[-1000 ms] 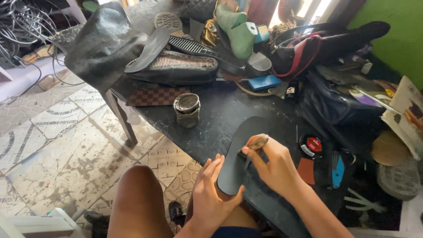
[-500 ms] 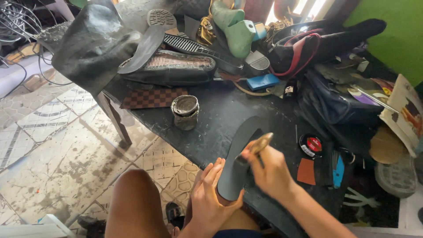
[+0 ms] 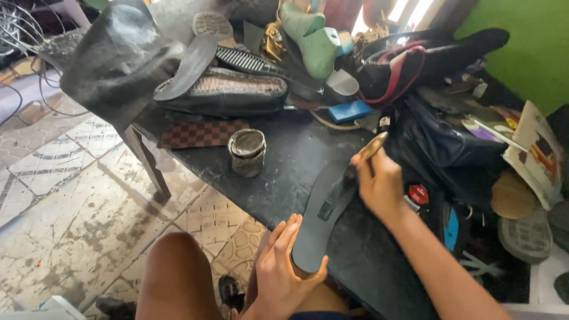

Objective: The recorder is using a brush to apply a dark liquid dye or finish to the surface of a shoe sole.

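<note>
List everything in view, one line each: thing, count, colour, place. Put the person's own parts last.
Shoe sole: one, black, at the table's near edge.
Brush: one, pale handle, over the sole's far end.
Tin: one, grimy grey, mid-table.
Checked cloth: one, brown, behind the tin.
Shoe: one, dark, far side.
Shoe last: one, green, far end.
Blue block: one, beside a bag.
Bag: one, dark blue, right.
Table: one, black.
Left hand: holds the sole's near end.
Right hand: grips the brush.

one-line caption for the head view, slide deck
Left hand steadies a flat black rubber shoe sole on the cluttered black worktable; right hand works it with a slim brush near a small tin.
</note>
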